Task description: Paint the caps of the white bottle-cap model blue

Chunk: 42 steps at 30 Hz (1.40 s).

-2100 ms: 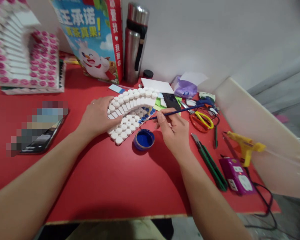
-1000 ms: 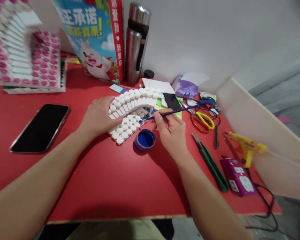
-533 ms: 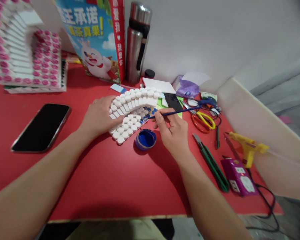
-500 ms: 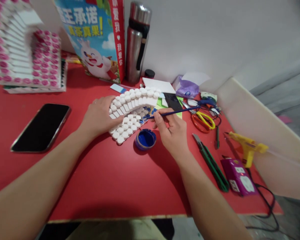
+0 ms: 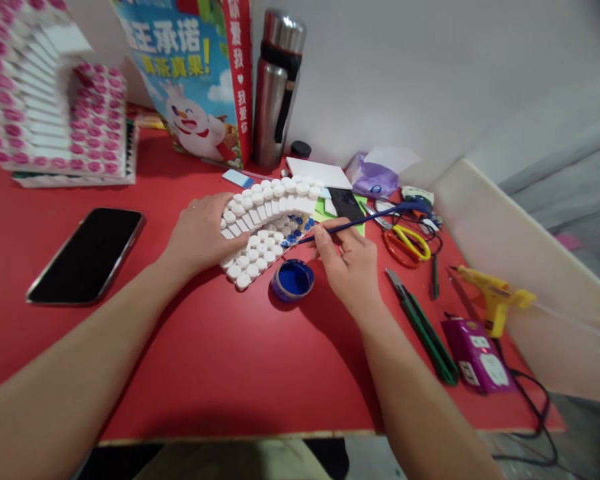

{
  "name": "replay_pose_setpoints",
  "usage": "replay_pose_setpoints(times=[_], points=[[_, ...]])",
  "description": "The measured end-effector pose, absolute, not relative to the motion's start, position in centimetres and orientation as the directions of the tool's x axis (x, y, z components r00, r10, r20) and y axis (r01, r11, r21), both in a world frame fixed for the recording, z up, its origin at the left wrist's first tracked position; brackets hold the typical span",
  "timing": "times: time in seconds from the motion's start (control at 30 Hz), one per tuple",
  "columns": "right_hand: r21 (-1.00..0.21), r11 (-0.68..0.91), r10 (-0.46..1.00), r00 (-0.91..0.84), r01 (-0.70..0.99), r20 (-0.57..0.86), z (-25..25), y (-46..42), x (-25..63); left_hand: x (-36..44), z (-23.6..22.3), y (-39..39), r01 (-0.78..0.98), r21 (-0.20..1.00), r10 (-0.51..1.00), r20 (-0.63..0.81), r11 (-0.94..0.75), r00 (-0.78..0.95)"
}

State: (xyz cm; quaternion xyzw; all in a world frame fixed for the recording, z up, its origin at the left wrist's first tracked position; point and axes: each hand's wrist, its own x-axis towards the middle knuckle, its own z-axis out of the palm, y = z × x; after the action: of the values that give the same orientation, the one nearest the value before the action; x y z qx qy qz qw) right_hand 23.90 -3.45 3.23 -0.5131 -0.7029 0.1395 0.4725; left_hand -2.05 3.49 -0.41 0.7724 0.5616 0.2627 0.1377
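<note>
My left hand [image 5: 200, 230] grips the left side of a white model [image 5: 267, 220] made of small round caps and white strips, propped on the red table [image 5: 220, 360]. My right hand [image 5: 347, 263] pinches a thin blue paintbrush [image 5: 365, 219] whose tip touches the model's inner caps, some of them painted blue. A small pot of blue paint [image 5: 293, 280] stands just in front of the model, between both hands.
A black phone [image 5: 87, 253] lies at the left. Behind stand a pink-and-white cap model [image 5: 55, 120], a printed carton [image 5: 195, 80] and a steel flask [image 5: 275, 87]. Scissors [image 5: 405, 243], a green cutter [image 5: 423, 327], a yellow glue gun [image 5: 495, 297] and a purple box [image 5: 473, 353] lie at the right.
The brush tip has shifted slightly along the painted caps; my right hand moved a little. My left hand still holds the model in place.
</note>
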Motion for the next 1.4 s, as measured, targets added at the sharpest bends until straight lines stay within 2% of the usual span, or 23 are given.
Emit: replay_pose_setpoints(times=[0.07, 0.2, 0.27, 0.47, 0.63, 1.03, 1.23, 1.4], points=[[-0.703, 0.422, 0.841, 0.044, 0.573, 0.54, 3.6, -3.6, 24.3, -2.1, -0.4, 3.5, 0.788, 0.521, 0.941, 0.249, -0.329, 0.228], [-0.782, 0.452, 0.814, 0.159, 0.43, 0.558, 4.5, -4.2, 24.9, -2.1, -0.5, 3.6, 0.777, 0.533, 0.94, 0.25, -0.335, 0.234], [-0.781, 0.474, 0.816, 0.129, 0.407, 0.563, 4.9, -4.6, 25.0, -2.1, -0.5, 3.6, 0.782, 0.525, 0.94, 0.244, -0.336, 0.24], [-0.713, 0.485, 0.846, -0.064, 0.507, 0.53, 4.9, -5.1, 24.1, -2.0, -0.3, 3.5, 0.823, 0.472, 0.944, 0.242, -0.315, 0.223], [-0.736, 0.449, 0.874, -0.076, 0.507, 0.481, 4.6, -5.0, 23.8, -1.8, -0.2, 3.3, 0.834, 0.449, 0.941, 0.247, -0.321, 0.23], [-0.74, 0.424, 0.885, -0.065, 0.522, 0.462, 4.5, -4.8, 24.0, -1.9, -0.2, 3.4, 0.849, 0.427, 0.944, 0.239, -0.311, 0.226], [-0.833, 0.432, 0.863, 0.111, 0.347, 0.493, 4.8, -4.5, 24.4, -2.0, -0.4, 3.5, 0.825, 0.459, 0.938, 0.256, -0.329, 0.232], [-0.925, 0.341, 0.896, 0.241, 0.166, 0.374, 4.2, -3.7, 25.1, -2.2, -0.7, 3.6, 0.801, 0.487, 0.933, 0.262, -0.35, 0.248]])
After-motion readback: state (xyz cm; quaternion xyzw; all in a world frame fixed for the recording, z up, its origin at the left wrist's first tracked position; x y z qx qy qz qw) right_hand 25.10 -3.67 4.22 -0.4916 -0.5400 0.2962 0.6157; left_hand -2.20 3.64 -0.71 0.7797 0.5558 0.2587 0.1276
